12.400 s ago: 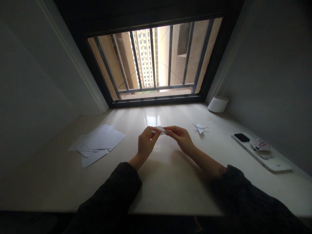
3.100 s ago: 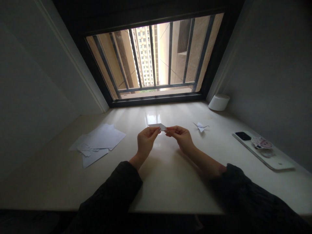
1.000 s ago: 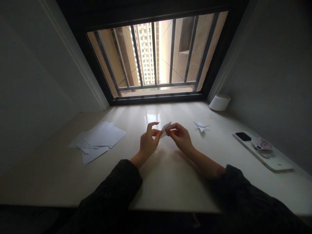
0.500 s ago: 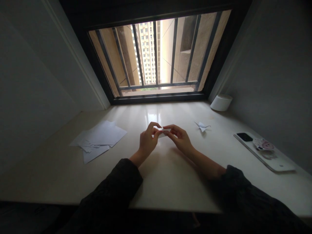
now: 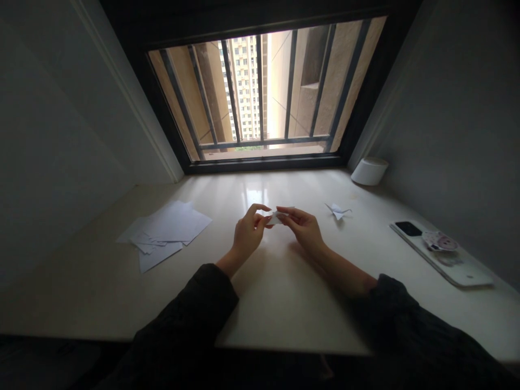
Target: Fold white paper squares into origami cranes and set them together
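Note:
Between my two hands, just above the pale sill, is a small piece of folded white paper [image 5: 276, 218]. My left hand [image 5: 249, 227] pinches its left side between thumb and fingers. On its right side my right hand [image 5: 305, 226] grips it, thumb below and fingers above. Much of the paper is covered by the fingertips, so its exact folds cannot be made out. A finished white paper crane [image 5: 338, 211] stands on the surface to the right of my right hand.
Several loose white sheets and smaller pieces of paper [image 5: 166, 227] lie at the left. A phone [image 5: 442, 254] with a cartoon grip rests at the right. Behind it a white cylindrical object [image 5: 369, 171] stands by the wall. The barred window [image 5: 264, 162] closes off the back.
My right hand has shifted slightly right and its fingers have changed their hold on the folded paper. More of the paper now shows between the hands. The crane and phone stay put.

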`<move>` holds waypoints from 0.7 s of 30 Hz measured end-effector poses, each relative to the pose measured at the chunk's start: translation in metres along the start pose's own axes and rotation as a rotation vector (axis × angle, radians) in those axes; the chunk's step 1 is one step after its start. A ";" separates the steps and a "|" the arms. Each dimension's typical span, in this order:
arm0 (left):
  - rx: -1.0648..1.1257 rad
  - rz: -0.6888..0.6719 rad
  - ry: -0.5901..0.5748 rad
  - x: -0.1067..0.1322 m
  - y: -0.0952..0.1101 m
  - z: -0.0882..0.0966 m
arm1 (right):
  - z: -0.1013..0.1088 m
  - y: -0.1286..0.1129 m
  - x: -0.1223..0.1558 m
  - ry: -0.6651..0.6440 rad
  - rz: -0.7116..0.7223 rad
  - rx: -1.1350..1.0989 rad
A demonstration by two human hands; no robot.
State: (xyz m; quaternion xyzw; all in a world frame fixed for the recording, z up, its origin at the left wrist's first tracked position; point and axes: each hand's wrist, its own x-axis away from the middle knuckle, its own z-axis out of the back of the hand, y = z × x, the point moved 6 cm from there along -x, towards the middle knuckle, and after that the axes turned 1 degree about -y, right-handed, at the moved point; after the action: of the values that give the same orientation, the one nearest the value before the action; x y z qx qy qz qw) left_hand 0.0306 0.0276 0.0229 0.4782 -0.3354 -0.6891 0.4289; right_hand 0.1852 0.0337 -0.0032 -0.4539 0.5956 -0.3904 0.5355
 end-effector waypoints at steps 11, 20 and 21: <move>0.123 0.066 0.037 -0.003 -0.009 0.004 | -0.010 -0.004 0.002 -0.185 -0.045 -0.008; 0.218 0.032 -0.013 -0.005 -0.005 0.001 | -0.003 -0.005 -0.001 -0.099 0.001 -0.033; 0.201 0.005 -0.017 -0.004 -0.002 0.000 | -0.003 -0.005 -0.001 -0.086 0.005 -0.033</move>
State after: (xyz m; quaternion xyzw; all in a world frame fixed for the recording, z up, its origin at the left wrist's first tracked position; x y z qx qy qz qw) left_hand 0.0306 0.0326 0.0227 0.5121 -0.4077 -0.6549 0.3776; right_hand 0.1833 0.0332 0.0027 -0.4773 0.5797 -0.3593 0.5542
